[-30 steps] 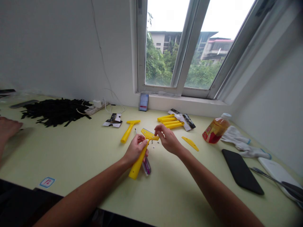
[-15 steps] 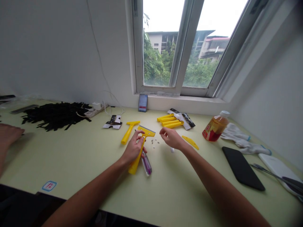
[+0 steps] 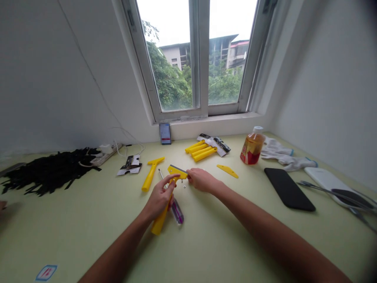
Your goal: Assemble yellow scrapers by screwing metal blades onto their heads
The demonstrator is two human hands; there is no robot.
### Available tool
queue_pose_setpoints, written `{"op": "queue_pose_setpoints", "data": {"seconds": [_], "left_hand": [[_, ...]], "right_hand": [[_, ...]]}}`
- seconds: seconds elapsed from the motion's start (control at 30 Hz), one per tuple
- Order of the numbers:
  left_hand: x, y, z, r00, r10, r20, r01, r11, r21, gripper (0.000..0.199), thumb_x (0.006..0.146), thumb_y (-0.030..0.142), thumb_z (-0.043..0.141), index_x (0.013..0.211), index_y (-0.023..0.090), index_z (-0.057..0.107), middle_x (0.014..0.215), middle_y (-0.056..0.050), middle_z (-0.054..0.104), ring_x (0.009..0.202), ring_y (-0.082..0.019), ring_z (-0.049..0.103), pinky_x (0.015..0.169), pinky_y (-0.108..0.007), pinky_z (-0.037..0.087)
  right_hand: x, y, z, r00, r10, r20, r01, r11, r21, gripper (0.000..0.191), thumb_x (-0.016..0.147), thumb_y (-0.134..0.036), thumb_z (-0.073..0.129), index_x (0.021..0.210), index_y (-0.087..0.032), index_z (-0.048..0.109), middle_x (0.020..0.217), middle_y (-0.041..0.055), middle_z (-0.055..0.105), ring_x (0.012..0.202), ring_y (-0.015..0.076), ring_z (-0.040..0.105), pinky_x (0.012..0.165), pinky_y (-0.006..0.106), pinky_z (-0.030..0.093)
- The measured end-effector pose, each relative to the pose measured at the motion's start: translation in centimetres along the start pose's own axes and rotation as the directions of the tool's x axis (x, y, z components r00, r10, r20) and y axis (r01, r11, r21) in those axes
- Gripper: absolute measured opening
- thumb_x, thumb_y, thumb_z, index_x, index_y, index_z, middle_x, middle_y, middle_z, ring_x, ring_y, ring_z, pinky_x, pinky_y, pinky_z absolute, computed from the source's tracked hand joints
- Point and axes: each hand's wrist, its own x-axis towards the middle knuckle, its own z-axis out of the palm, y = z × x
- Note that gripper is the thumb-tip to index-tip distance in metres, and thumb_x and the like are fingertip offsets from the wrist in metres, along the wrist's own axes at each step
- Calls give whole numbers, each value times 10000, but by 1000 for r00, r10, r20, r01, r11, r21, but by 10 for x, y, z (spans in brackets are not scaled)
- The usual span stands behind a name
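Observation:
My left hand (image 3: 160, 196) is closed around a yellow scraper (image 3: 159, 226), whose T-shaped head (image 3: 178, 173) carries a grey blade strip along its far edge. A screwdriver (image 3: 177, 212) with a clear purple handle passes under that hand, its tip showing beyond the fingers; whether it is gripped or lies on the table I cannot tell. My right hand (image 3: 202, 180) is pinched at the right end of the scraper head; what its fingertips hold is hidden. Small metal nuts or screws (image 3: 184, 186) lie just below the head. A second yellow scraper handle (image 3: 151, 175) lies to the left.
Several yellow handles (image 3: 202, 149) and printed cards (image 3: 222, 146) lie toward the window. A yellow plate (image 3: 227, 171), drink bottle (image 3: 252, 145), gloves (image 3: 294, 159) and black phone-like slab (image 3: 288, 188) are rightward. Black strips (image 3: 50, 169) and a power strip (image 3: 103, 155) are leftward.
My right hand has moved left to the scraper head's right end. The view has turned right, and another person's hand at the left edge has mostly left the picture.

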Motion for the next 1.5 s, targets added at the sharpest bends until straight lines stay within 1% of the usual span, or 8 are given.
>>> {"op": "queue_pose_setpoints", "data": {"seconds": [0.13, 0.43, 0.67, 0.77, 0.9, 1.13, 1.3, 1.5], "left_hand": [[-1, -1, -1, 999, 33, 41, -36, 997, 67, 484, 865, 455, 584, 1283, 227, 495, 415, 86, 444, 313, -92, 398, 333, -173, 337], [-1, 0, 0, 996, 60, 63, -59, 998, -8, 407, 892, 429, 552, 1230, 217, 469, 404, 107, 430, 293, -69, 391, 351, -151, 325], [1, -3, 0, 996, 41, 78, -35, 996, -85, 526, 893, 460, 547, 1322, 184, 416, 404, 95, 449, 297, -82, 395, 314, -150, 335], [2, -5, -1, 997, 30, 71, -17, 984, -176, 539, 872, 469, 576, 1313, 192, 437, 543, 46, 544, 322, -81, 460, 300, -152, 350], [5, -7, -2, 997, 44, 63, -15, 919, -394, 514, 803, 472, 660, 1227, 240, 485, 1019, -63, 581, 437, -97, 604, 290, -164, 394], [12, -11, -9, 995, 91, 33, -56, 822, -567, 503, 788, 445, 692, 1190, 226, 482, 1020, -60, 595, 439, -107, 617, 298, -168, 416], [12, -12, -9, 994, 101, 29, -60, 775, -629, 492, 814, 407, 678, 1208, 217, 453, 1015, -85, 651, 472, -124, 641, 340, -164, 403], [12, -14, -7, 991, 105, 88, -19, 743, -669, 413, 848, 376, 645, 1154, 226, 413, 1015, -109, 687, 443, -132, 628, 364, -184, 392]], "right_hand": [[-3, -6, -2, 999, 9, 33, -7, 998, -62, 251, 842, -130, 534, 1081, -177, 593, 1000, 122, 689, 910, 234, 651, 686, 280, 442], [-8, -17, -12, 995, 50, 90, -32, 982, -184, 223, 838, -110, 495, 1008, -148, 634, 990, 177, 677, 897, 279, 660, 715, 343, 485], [-9, -19, -8, 993, 33, 111, -8, 975, -224, 296, 862, -49, 406, 1068, -115, 607, 993, 170, 661, 916, 270, 651, 738, 334, 480], [-9, -17, -6, 992, -2, 127, 30, 975, -219, 319, 861, -18, 361, 1051, -102, 604, 999, 166, 650, 919, 252, 640, 770, 328, 476], [-11, -8, -5, 983, -55, 177, 93, 972, -214, 389, 764, 75, 331, 979, -88, 610, 990, 166, 630, 906, 232, 624, 794, 322, 468], [-8, 16, -11, 976, -57, 210, 63, 998, -21, 334, 792, 0, 338, 892, -161, 613, 927, 99, 635, 848, 204, 592, 763, 302, 447], [-7, 11, -30, 989, -35, 142, 22, 995, 95, 251, 882, -191, 402, 791, -199, 635, 824, 62, 675, 766, 203, 597, 675, 290, 431], [-4, -16, -53, 988, -70, -140, 106, 958, 267, 197, 884, -312, 517, 823, -212, 675, 796, 25, 704, 707, 176, 611, 646, 278, 430]]}}
